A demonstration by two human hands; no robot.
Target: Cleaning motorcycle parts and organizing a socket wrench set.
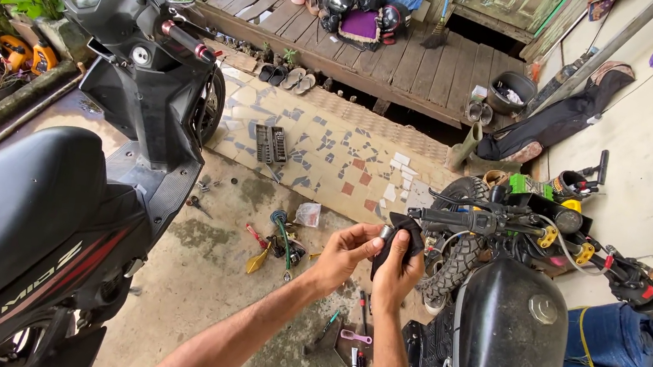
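Item: small black part (404,235), held at frame centre, just beside the black motorcycle's handlebar (470,220). Right hand (399,270) grips it, fingers pressed together round its lower end; left hand (347,251) pinches a small silvery piece (385,231) at its top. Progress: part is off the bike, unfitted. Hand tools (283,244) lie on the concrete floor (208,285) at 7 o'clock; clear plastic packet (307,214) there; blue bundle (610,359) at 4 o'clock; black scooter (54,202) at 9 o'clock.

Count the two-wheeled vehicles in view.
2. A black scooter stands at the left, and a black motorcycle at the right, just beside the hands. Others could be out of frame.
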